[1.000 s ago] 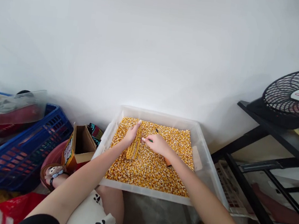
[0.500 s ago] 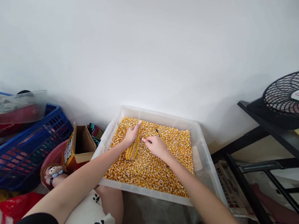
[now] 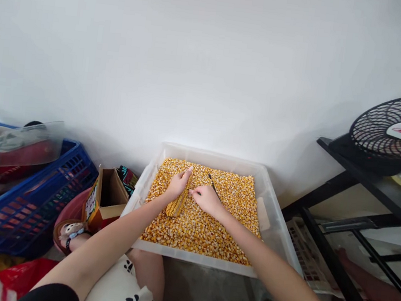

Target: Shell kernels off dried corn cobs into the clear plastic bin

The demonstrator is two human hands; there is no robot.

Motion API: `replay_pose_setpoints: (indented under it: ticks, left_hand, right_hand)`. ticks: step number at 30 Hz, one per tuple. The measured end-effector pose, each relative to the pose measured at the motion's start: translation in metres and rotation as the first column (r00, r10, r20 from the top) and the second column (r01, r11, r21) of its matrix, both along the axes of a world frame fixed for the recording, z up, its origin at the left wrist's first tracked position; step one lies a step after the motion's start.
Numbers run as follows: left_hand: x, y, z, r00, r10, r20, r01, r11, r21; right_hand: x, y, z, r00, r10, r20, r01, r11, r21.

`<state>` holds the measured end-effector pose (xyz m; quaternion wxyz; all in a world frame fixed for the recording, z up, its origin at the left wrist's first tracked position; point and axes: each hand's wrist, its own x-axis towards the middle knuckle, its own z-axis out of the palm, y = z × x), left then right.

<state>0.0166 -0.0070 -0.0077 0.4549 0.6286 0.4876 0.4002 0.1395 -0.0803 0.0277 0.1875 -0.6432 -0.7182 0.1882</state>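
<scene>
- Over the clear plastic tub (image 3: 271, 197) of loose corn kernels (image 3: 206, 228), the left hand (image 3: 177, 186) wraps its fingers around a corn cob (image 3: 179, 203), which lies propped on the kernel bed and points away from the person.
- Just right of the cob, the right hand (image 3: 207, 199) is curled around a thin dark tool (image 3: 212, 184), its tip showing past the fingers.
- Judging by its look, the cob is light, stiff and dry, with bumpy rows giving good grip; loose kernels may shed under pressure.
- Best hold seems to be round the middle or upper end, as the left hand has it.
- Beside the tub sit a cardboard box (image 3: 106, 198), a blue crate (image 3: 32, 199) and a black fan (image 3: 398, 132).
</scene>
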Motion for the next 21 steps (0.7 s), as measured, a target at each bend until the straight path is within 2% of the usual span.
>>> replay_pose_setpoints:
  ticks: [3,7,13,17,19,21]
  left_hand:
    - [0.000,-0.001,0.003,1.000,-0.020,-0.014,0.020,1.000,-0.001]
    - [0.002,-0.004,0.007,0.997,-0.051,-0.063,0.054,0.997,0.050]
    - [0.002,-0.007,0.015,0.964,-0.203,-0.172,0.234,0.955,0.184]
    - [-0.001,-0.003,0.017,0.976,-0.177,-0.130,0.196,0.969,0.153]
    - [-0.002,0.001,0.017,0.983,-0.150,-0.104,0.164,0.977,0.139]
    - [-0.003,0.005,0.015,0.986,-0.143,-0.090,0.154,0.980,0.125]
  right_hand:
    - [0.004,0.002,0.000,0.998,0.058,0.000,-0.058,0.998,0.023]
    - [0.018,0.007,0.000,0.985,0.164,-0.063,-0.166,0.985,-0.038]
    - [0.039,0.016,0.007,0.962,0.251,-0.105,-0.262,0.959,-0.110]
    - [0.042,0.015,0.013,0.941,0.307,-0.143,-0.326,0.934,-0.146]
    - [0.039,0.014,0.013,0.923,0.344,-0.173,-0.373,0.910,-0.181]
    - [0.034,0.014,0.010,0.923,0.341,-0.176,-0.371,0.912,-0.177]
